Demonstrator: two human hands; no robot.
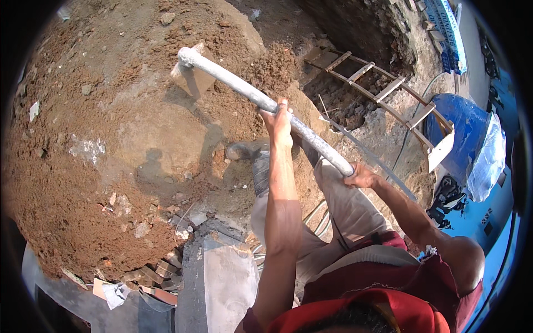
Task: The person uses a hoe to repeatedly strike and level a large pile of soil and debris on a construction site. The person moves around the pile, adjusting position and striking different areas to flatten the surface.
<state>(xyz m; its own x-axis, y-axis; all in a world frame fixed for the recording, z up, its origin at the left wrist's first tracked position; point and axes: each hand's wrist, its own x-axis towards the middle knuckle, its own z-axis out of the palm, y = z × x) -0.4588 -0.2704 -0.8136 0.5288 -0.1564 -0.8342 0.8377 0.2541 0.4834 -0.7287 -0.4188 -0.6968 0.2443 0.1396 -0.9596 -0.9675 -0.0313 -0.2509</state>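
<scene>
A hoe (236, 84) with a long, pale grey, round handle slants across the middle of the view. Its wide flat blade (201, 83) points to the far left, over the brown soil (133, 116); whether it touches the ground I cannot tell. Partway along the handle, my left hand (279, 123) is wrapped round it. My right hand (361, 176) grips the handle's near end, close to my right thigh. Both arms are stretched out in front of my body. Below the handle, one shoe (239, 151) shows on the dirt.
At the far right, a wooden ladder (391, 89) leans across a dug pit (347, 102). Beside it stands a blue plastic-wrapped barrel (458, 125). A concrete block (227, 272), broken bricks (150, 276) and a coiled hose (319, 222) lie near my legs.
</scene>
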